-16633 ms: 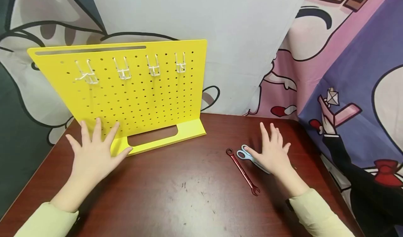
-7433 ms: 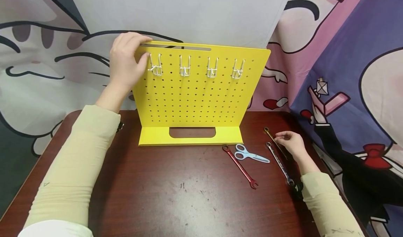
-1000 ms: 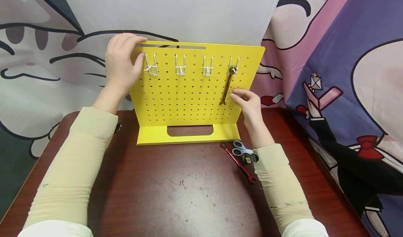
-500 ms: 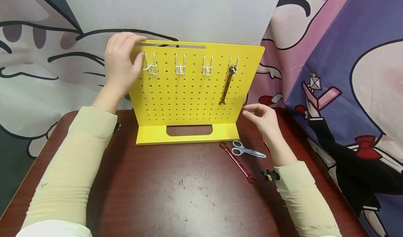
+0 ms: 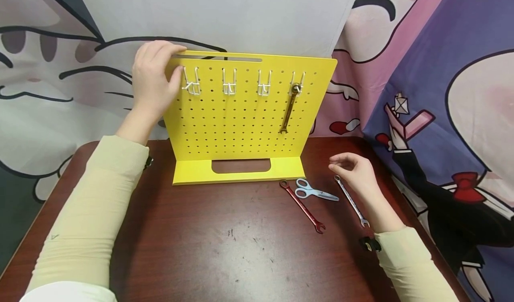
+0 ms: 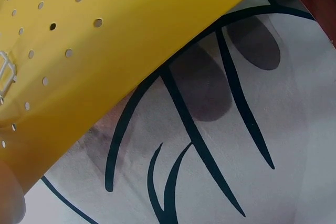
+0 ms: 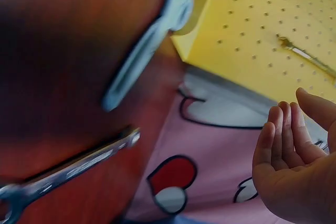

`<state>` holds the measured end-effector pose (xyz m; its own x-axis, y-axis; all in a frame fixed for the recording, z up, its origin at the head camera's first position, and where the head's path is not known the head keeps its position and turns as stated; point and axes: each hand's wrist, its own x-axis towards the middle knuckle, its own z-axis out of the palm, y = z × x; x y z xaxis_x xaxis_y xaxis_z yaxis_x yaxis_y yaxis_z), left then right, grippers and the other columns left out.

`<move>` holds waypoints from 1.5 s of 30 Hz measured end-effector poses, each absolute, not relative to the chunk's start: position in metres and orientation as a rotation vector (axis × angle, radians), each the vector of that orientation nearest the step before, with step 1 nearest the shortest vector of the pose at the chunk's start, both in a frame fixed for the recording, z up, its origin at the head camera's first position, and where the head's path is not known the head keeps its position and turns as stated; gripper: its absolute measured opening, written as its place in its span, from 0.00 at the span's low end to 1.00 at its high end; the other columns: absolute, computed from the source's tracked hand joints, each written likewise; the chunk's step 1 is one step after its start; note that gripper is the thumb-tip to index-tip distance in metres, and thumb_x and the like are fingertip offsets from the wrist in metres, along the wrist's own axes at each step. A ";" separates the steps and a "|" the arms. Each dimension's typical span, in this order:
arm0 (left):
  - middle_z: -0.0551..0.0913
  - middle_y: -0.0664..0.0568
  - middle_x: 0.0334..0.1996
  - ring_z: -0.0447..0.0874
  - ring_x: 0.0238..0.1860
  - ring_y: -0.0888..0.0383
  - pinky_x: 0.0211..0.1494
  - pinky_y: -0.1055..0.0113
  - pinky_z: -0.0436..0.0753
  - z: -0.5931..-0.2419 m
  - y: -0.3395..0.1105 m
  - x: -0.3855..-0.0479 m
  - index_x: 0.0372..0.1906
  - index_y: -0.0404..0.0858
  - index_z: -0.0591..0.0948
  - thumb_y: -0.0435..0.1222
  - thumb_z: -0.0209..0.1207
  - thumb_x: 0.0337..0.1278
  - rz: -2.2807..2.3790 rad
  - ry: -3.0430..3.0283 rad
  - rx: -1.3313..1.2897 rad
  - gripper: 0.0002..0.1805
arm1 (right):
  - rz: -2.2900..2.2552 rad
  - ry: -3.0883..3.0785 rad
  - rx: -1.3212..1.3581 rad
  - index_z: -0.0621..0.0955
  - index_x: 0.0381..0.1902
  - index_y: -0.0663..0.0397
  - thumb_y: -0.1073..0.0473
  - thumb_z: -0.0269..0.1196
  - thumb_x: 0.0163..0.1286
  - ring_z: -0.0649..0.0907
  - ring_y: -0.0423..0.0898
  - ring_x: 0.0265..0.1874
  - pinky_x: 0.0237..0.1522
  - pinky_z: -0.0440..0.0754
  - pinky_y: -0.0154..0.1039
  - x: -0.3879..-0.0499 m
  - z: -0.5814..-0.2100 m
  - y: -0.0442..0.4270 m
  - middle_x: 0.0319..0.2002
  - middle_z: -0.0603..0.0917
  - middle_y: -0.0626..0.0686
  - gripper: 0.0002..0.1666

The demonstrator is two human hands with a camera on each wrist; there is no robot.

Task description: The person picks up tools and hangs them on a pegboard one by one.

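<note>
My left hand [image 5: 154, 76] grips the upper left corner of the yellow pegboard [image 5: 241, 134], thumb on its front face and fingers over the top edge. In the left wrist view only a fingertip [image 6: 9, 198] shows beside the board. A brass-coloured wrench [image 5: 289, 110] hangs by its ring end from the rightmost white hook. Loosely bent and holding nothing, my right hand [image 5: 355, 172] hovers just above the ring end of a silver wrench [image 5: 352, 202] on the table. To its left lie light blue scissors [image 5: 317, 192] and a red wrench [image 5: 302, 207].
Three more white wire hooks [image 5: 229, 85] sit along the board's upper rows, with nothing hung on them. The board's base stands on the dark red-brown table [image 5: 209, 248]. Cartoon-printed fabric [image 5: 281, 16] rises behind and to the right.
The brass-coloured wrench, on the table earlier, now hangs on the rightmost hook. Over the last second my right hand moved from beside it down and right. My left hand keeps its grip.
</note>
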<state>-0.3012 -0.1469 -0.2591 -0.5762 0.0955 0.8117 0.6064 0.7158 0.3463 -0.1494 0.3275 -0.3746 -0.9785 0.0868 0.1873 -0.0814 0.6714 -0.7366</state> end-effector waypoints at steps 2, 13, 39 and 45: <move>0.87 0.42 0.58 0.79 0.66 0.42 0.81 0.56 0.69 -0.259 -0.147 -0.301 0.60 0.38 0.86 0.28 0.60 0.71 -0.786 -2.094 -0.533 0.16 | 1.175 -2.689 -0.011 0.87 0.50 0.67 0.64 0.72 0.69 0.84 0.26 0.29 0.32 0.80 0.21 -0.146 -0.379 0.334 0.42 0.91 0.65 0.15; 0.87 0.42 0.58 0.79 0.65 0.42 0.80 0.56 0.69 -0.260 -0.147 -0.302 0.60 0.38 0.86 0.28 0.60 0.71 -0.787 -2.083 -0.540 0.17 | 0.981 -2.787 -0.038 0.88 0.45 0.67 0.66 0.75 0.65 0.80 0.21 0.27 0.32 0.78 0.16 -0.134 -0.404 0.374 0.34 0.90 0.62 0.12; 0.86 0.38 0.57 0.78 0.64 0.40 0.80 0.56 0.69 -0.261 -0.147 -0.303 0.61 0.34 0.85 0.26 0.59 0.69 -0.757 -2.055 -0.583 0.18 | 1.133 -3.013 -0.085 0.86 0.48 0.75 0.65 0.73 0.66 0.84 0.25 0.30 0.33 0.82 0.22 -0.125 -0.446 0.416 0.40 0.92 0.66 0.18; 0.87 0.41 0.57 0.79 0.65 0.42 0.81 0.57 0.69 -0.260 -0.146 -0.301 0.60 0.36 0.86 0.27 0.59 0.70 -0.786 -2.074 -0.552 0.17 | 1.241 -2.986 -0.108 0.84 0.51 0.78 0.66 0.73 0.67 0.84 0.25 0.31 0.35 0.83 0.22 -0.127 -0.450 0.417 0.42 0.91 0.69 0.20</move>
